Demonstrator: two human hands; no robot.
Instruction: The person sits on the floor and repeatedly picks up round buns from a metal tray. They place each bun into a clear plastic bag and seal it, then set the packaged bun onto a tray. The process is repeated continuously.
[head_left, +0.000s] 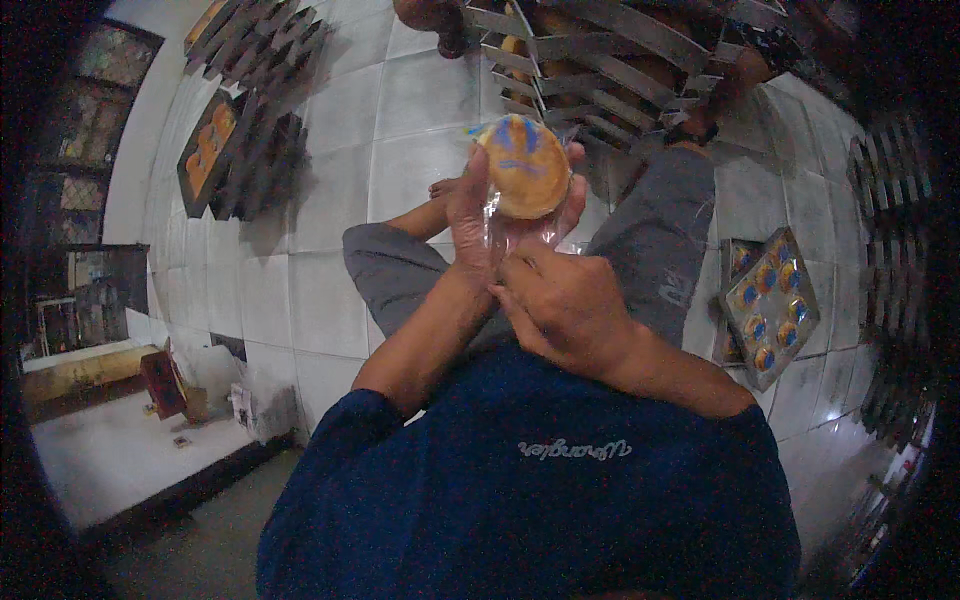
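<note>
A round, golden-brown bun (525, 184) in a clear plastic wrapper with blue print is held up in front of me. My left hand (471, 206) cups it from beneath and the side, with fingers showing past its right edge. Just below the bun, the loose end of the wrapper (510, 229) hangs towards me. My right hand (566, 304) is closed near that end, by my left wrist, with thumb and fingers pinched together. The fingertips are partly hidden, so I cannot tell whether they grip the plastic.
I sit on a pale tiled floor (330, 187). Stacked metal trays (255, 45) and a tray of buns (208, 154) stand at the left. More stacked trays (615, 52) rise ahead. On the right lies a tray of several blue-printed wrapped buns (769, 307). Another person's limb (431, 19) shows at the top.
</note>
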